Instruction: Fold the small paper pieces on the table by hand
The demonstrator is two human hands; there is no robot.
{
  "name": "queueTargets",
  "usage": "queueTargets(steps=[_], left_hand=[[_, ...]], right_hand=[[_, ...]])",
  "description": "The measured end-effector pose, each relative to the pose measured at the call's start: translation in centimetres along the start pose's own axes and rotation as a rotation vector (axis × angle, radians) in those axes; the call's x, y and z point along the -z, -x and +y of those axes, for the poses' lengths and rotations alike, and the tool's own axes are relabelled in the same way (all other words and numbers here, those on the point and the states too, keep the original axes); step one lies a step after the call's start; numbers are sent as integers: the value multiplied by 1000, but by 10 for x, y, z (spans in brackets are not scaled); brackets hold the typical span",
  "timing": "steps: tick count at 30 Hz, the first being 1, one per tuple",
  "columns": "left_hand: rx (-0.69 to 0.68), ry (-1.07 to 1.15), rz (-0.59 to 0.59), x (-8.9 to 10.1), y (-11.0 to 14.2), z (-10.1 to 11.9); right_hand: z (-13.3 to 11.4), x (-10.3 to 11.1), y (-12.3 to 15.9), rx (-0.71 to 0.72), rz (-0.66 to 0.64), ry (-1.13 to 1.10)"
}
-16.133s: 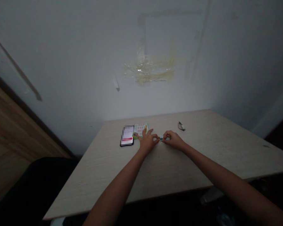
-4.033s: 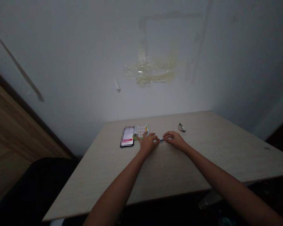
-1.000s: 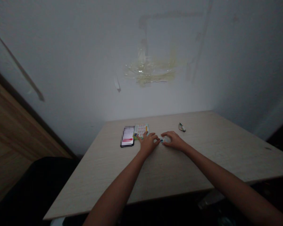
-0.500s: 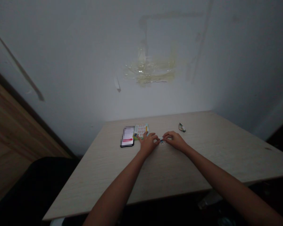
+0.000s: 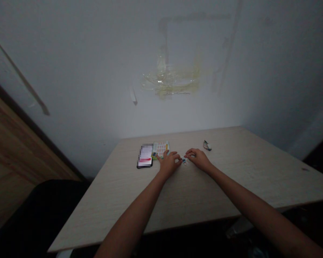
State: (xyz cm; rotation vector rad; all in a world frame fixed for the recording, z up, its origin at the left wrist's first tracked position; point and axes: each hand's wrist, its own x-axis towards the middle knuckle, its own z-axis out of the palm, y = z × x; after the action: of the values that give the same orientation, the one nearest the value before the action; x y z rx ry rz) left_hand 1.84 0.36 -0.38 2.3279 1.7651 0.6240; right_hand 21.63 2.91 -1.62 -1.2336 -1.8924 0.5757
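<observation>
My left hand (image 5: 169,164) rests near the middle of the table, thumb and forefinger pinched at the edge of a small blue-and-white piece (image 5: 184,161). Its kind is too small to tell. Just right of that piece, my right hand (image 5: 198,157) has its thumb and fingertips pressed together. Whatever sits between those fingertips, if anything, cannot be made out. Behind my left hand lies a small printed green-and-white booklet or packet (image 5: 160,147), partly covered by the fingers.
A phone (image 5: 145,157) with a lit, blurred screen lies left of the booklet. Towards the back right is a small crumpled wrapper (image 5: 207,145). The pale wooden table (image 5: 118,197) meets a grey wall (image 5: 97,71) with old tape (image 5: 174,86) on it.
My right hand's fingertips have shifted very slightly up and left, and more of the blue-and-white piece shows between the hands. My left hand stays nearly still.
</observation>
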Motion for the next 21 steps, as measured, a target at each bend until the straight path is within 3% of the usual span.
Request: queueTargets(steps=[21], left_hand=[[-36, -12, 81, -5, 2, -1]], right_hand=[[16, -7, 2, 134, 55, 260]])
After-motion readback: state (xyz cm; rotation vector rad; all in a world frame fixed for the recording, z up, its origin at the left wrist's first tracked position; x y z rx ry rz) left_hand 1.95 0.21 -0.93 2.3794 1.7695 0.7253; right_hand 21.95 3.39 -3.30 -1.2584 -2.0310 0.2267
